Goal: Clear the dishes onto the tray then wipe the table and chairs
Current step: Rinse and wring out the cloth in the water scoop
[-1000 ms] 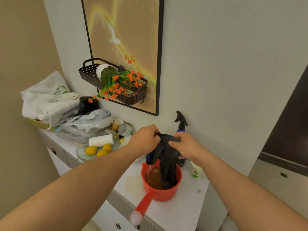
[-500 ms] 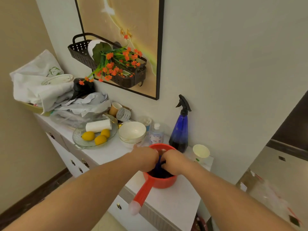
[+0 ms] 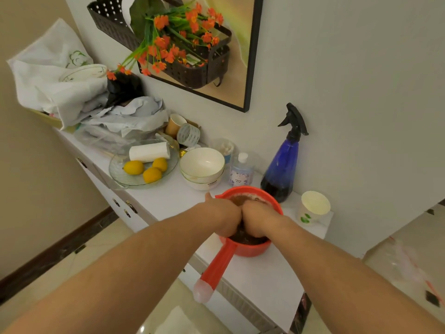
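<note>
Low in the middle of the frame, both hands are plunged into a red scoop [image 3: 250,247] of brownish water that stands on the white cabinet top [image 3: 168,198]. The left hand [image 3: 226,218] and the right hand [image 3: 258,219] sit knuckle to knuckle, fingers curled down below the rim. A dark cloth [image 3: 245,237] shows between and beneath them, so they are probably squeezing it, though the fingers themselves are hidden and the grip cannot be seen for certain. The scoop's long handle [image 3: 216,268] juts toward the lower edge of the frame, past the cabinet's front edge.

This looks like wetting and rinsing the cloth ahead of wiping the table and chairs. To do it well, the cloth should be worked under the water, then lifted straight up and wrung hard over the scoop so the drips fall back in, not on the cabinet top. Pressing down evenly matters: the overhanging handle could tip the scoop if one side is loaded.

Just behind the scoop, right of centre, stands a blue spray bottle [image 3: 281,169], and a paper cup [image 3: 313,208] sits to the right; stacked white bowls [image 3: 202,167] stand in the middle of the frame. All are close enough to be splashed or knocked when the hands come out.
</note>
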Demonstrator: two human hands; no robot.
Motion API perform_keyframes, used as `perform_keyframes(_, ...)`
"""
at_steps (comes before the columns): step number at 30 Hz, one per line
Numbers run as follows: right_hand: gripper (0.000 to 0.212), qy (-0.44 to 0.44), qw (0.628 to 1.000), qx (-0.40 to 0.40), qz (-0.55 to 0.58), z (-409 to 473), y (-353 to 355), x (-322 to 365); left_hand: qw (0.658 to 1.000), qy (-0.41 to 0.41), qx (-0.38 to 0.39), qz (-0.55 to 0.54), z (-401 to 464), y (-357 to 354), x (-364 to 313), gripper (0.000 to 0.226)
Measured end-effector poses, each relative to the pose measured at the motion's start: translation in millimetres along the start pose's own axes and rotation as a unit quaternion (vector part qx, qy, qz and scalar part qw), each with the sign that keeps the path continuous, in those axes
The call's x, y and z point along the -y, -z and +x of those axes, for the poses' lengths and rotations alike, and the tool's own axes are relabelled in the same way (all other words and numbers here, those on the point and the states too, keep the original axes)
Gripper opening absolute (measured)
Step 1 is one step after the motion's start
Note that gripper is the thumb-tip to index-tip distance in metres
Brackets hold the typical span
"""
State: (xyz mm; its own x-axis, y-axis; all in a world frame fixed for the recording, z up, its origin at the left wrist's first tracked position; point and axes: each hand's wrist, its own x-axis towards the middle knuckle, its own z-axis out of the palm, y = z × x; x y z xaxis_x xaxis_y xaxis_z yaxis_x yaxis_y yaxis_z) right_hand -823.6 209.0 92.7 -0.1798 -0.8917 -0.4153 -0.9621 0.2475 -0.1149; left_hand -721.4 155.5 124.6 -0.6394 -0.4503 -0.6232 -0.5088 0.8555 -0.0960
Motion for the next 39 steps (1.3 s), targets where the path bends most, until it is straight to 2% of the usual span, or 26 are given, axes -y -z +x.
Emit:
perform_keyframes(3, 0.035, 0.019, 1.0, 0.002, 0.0, -7, 6, -1, 0.999, -0.026, -0.013, -0.019, -5, -6, 6, 0.029)
perform_keyframes(6, 0.024, 0.014, 0.998, -0.045, 0.046, -23, 24, -6, 0.987, -0.06, -0.103, -0.105, -15, -4, 14, 0.025)
perform_keyframes(8, 0.019, 0.008, 0.986, -0.093, 0.135, -35, 38, -11, 0.968, -0.078, -0.164, -0.171, -21, 3, 19, 0.025)
perform_keyframes(10, 0.013, -0.022, 0.954, -0.15, 0.259, -53, 55, -12, 0.956, -0.08, -0.206, -0.192, -30, 15, 27, 0.033)
perform_keyframes(12, 0.011, -0.048, 0.913, -0.197, 0.355, -66, 72, -8, 0.953, -0.075, -0.216, -0.197, -36, 21, 34, 0.04)
perform_keyframes(16, 0.008, -0.048, 0.861, -0.254, 0.439, -86, 108, 5, 0.943, -0.092, -0.234, -0.219, -40, 28, 39, 0.036)
perform_keyframes(19, 0.013, -0.055, 0.839, -0.32, 0.435, -98, 125, 13, 0.923, -0.111, -0.277, -0.242, -46, 35, 38, 0.023)
perform_keyframes(22, 0.018, -0.086, 0.823, -0.408, 0.385, -103, 131, 10, 0.894, -0.099, -0.327, -0.291, -51, 44, 38, 0.021)
perform_keyframes(24, 0.016, -0.116, 0.821, -0.431, 0.357, -106, 128, 7, 0.869, -0.082, -0.362, -0.327, -54, 51, 39, 0.02)
perform_keyframes(27, 0.013, -0.133, 0.873, -0.371, 0.288, -101, 112, 2, 0.856, -0.068, -0.372, -0.351, -55, 53, 41, 0.017)
perform_keyframes(30, 0.007, -0.119, 0.937, -0.256, 0.207, -87, 86, 1, 0.895, -0.071, -0.326, -0.296, -53, 41, 37, 0.018)
perform_keyframes(34, 0.011, -0.098, 0.982, -0.131, 0.093, -58, 49, 1, 0.955, -0.049, -0.265, -0.125, -29, 16, 27, 0.017)
perform_keyframes(37, 0.036, -0.064, 0.997, -0.034, -0.003, -32, 29, 2, 0.986, 0.008, -0.164, -0.003, -7, 11, 10, 0.03)
perform_keyframes(39, 0.046, -0.034, 0.997, 0.041, -0.059, -18, 21, -1, 0.995, 0.05, -0.052, 0.074, 6, 13, -5, 0.05)
